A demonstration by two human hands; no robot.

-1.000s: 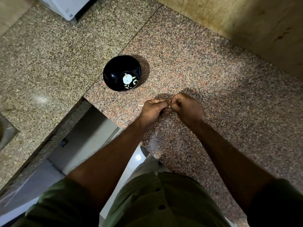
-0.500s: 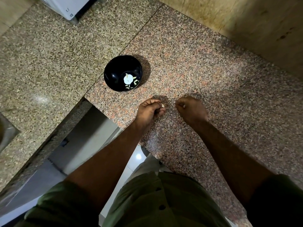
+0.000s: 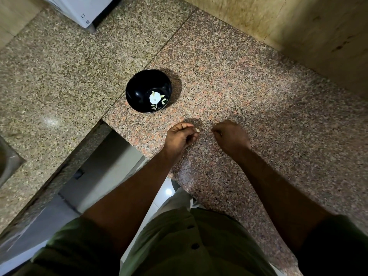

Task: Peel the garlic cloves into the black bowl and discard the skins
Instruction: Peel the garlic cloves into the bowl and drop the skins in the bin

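Left hand (image 3: 180,136) grip pinching garlic clove (image 3: 196,130), right hand (image 3: 231,135) grip curled, contents unclear, black bowl (image 3: 139,90) nearby

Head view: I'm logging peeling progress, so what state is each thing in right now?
black bowl: upright on the counter, holding a few peeled cloves.
garlic clove: pale, pinched at the left hand's fingertips.
left hand: curled, pinching the clove.
right hand: curled; contents hidden.
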